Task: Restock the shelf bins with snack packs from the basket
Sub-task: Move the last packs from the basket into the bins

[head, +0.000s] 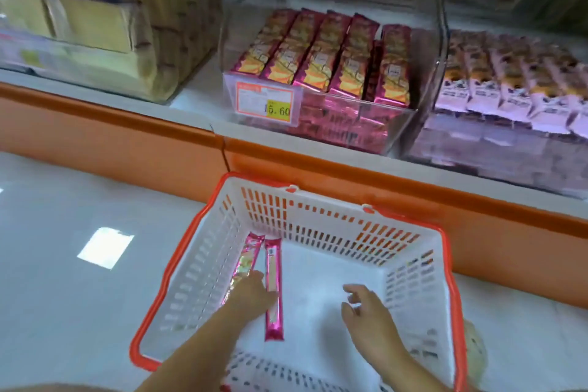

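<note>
Inside the basket [318, 200], left hand [251, 291] covers pack [246, 259], grip unclear; right hand [366, 305] hovers spread.

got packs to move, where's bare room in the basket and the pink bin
Basket: bare floor from the right pack to the right wall, around the right hand. Crowded by the left wall, where the left hand reaches the left pack. Pink bin: a strip looks free between the last row and its right wall; elsewhere packed.
</note>
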